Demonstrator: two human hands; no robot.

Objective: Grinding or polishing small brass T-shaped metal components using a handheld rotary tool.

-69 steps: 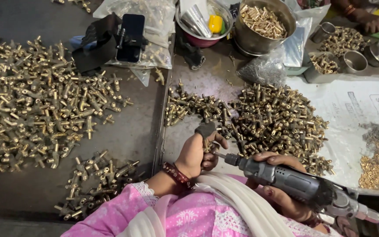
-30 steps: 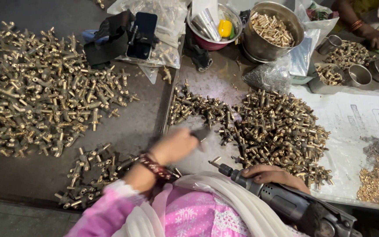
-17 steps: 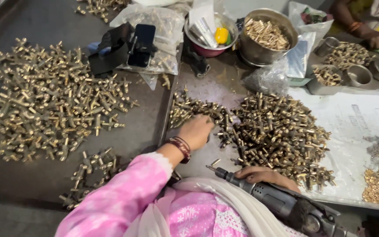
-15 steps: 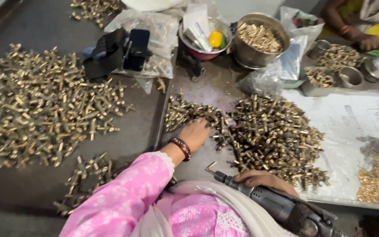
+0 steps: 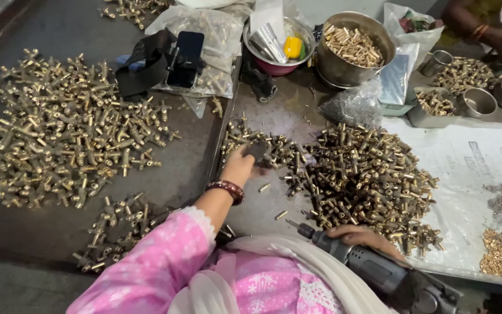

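Left arm enters from lower centre of the frame, pink sleeve to the forearm, dark red bangle at the wrist. Arm stretched forward and up toward mid-frame. Left hand (image 5: 240, 164) palm down, back of hand to camera, fingers curled closed around something small and dark at the fingertips.

Right hand (image 5: 362, 236) low, right of centre, knuckles up, fingers wrapped shut in a grip. Right forearm hidden behind a white scarf.
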